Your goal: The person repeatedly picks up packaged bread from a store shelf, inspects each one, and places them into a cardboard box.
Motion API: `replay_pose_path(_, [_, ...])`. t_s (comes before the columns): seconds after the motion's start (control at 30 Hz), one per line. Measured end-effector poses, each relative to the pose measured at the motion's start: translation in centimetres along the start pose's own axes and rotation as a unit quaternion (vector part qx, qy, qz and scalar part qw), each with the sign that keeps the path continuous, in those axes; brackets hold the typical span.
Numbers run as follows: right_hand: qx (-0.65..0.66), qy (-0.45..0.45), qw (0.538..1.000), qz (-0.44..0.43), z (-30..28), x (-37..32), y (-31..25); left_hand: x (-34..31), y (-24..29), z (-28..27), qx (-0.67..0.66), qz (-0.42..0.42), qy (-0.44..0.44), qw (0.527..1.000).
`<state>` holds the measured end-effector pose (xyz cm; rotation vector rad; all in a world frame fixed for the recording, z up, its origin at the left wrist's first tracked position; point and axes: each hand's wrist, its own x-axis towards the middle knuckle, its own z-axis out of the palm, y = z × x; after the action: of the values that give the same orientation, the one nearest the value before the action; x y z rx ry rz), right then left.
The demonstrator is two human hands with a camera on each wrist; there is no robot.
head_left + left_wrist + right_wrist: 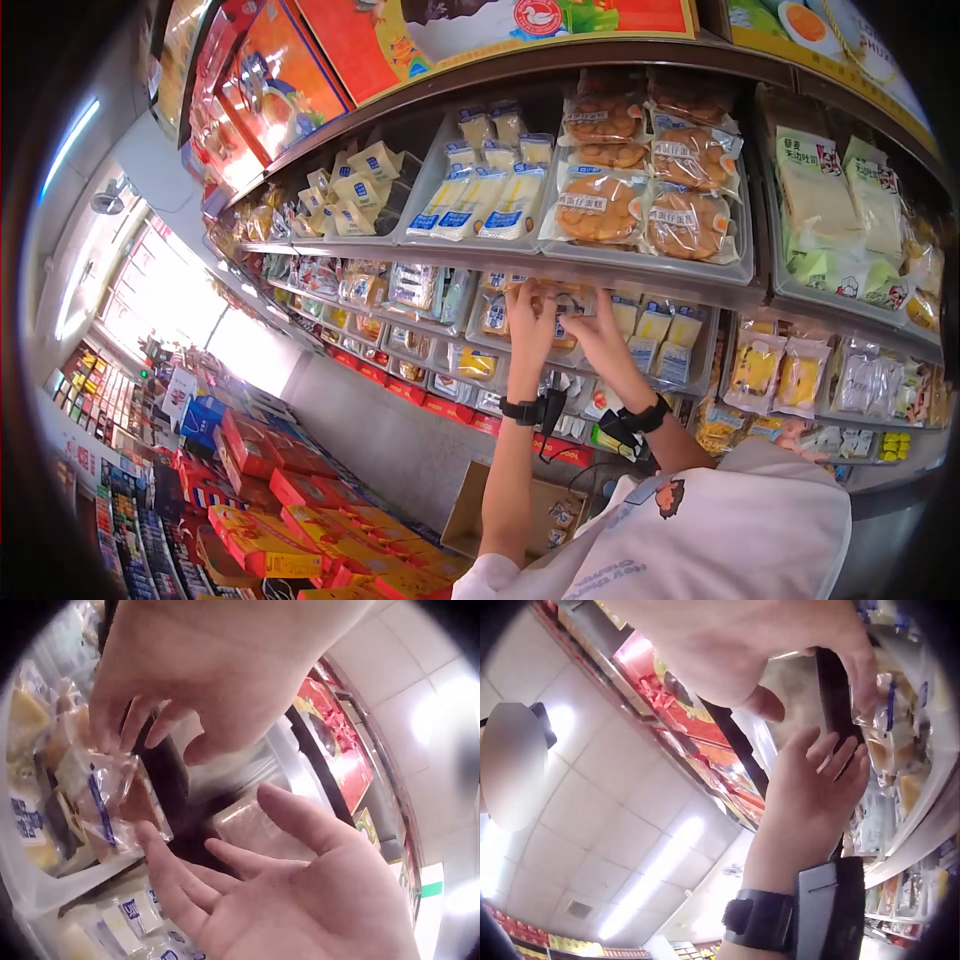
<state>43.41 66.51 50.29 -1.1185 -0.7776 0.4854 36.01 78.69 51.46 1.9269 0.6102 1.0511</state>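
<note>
In the head view, the left hand (530,325) and right hand (601,338) reach into a lower-shelf tray of wrapped bread (495,313). The left wrist view has the left hand (202,667) above, its fingers bent loosely down beside a clear-wrapped bread pack (105,799). Below it, the right hand (300,892) is spread, with one fingertip at the pack's edge. From the right wrist, the right hand (757,645) stretches its fingers to the wrapped packs (889,742); the left hand (814,791) has relaxed, slightly bent fingers. Neither hand visibly grips a pack.
An upper shelf edge (500,257) runs just above the hands, with trays of round cakes (600,210) and white-wrapped packs (455,200). Other filled trays flank the hands. An open cardboard box (470,505) stands below; red boxes (265,540) are stacked at lower left.
</note>
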Motion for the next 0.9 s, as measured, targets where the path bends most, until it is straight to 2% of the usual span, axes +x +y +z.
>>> replay_pose_path(0.03, [0.036, -0.015, 0.999, -0.002, -0.1, 0.5, 0.4, 0.1, -0.4, 0.5, 0.034, 0.005, 0.014, 0.999])
replay_pose_path(0.13, [0.028, -0.030, 0.999, 0.000, 1.2, 0.3, -0.9, 0.9, -3.1, 0.8, 0.036, 0.035, 0.038, 0.998])
replay_pose_path(0.23, [0.039, -0.032, 0.998, 0.029, 2.1, -0.8, -2.8, 1.2, -4.1, -1.2, -0.098, -0.039, -0.038, 0.994])
replay_pose_path(0.33, [0.033, -0.043, 0.998, 0.011, 2.5, -2.9, -4.0, -0.6, 1.0, -3.0, -0.262, -0.113, -0.045, 0.957])
replay_pose_path(0.43, [0.030, -0.098, 0.995, 0.005, 3.0, -6.7, -5.3, -4.0, 3.7, -4.8, -0.357, -0.136, -0.021, 0.924])
replay_pose_path(0.53, [0.044, -0.172, 0.984, 0.027, 3.5, -10.4, -6.5, -8.7, 6.0, -6.5, -0.332, -0.163, 0.062, 0.927])
replay_pose_path(0.6, [-0.026, -0.210, 0.977, -0.004, 3.5, -12.3, -6.8, -12.4, 5.5, -7.6, -0.326, -0.191, 0.119, 0.918])
replay_pose_path(0.63, [0.000, -0.237, 0.971, 0.038, 3.5, -12.9, -7.1, -14.1, 5.2, -8.0, -0.322, -0.205, 0.150, 0.912])
replay_pose_path(0.73, [-0.038, -0.275, 0.960, 0.032, 4.1, -14.1, -6.8, -18.2, 5.0, -8.9, -0.363, -0.238, 0.250, 0.866])
replay_pose_path(0.8, [-0.030, -0.301, 0.952, 0.045, 4.8, -14.3, -6.2, -20.4, 3.8, -9.8, -0.342, -0.221, 0.297, 0.864])
replay_pose_path(0.9, [-0.016, -0.337, 0.940, 0.042, 5.6, -14.6, -5.6, -22.3, 6.2, -10.4, -0.287, -0.176, 0.346, 0.876])
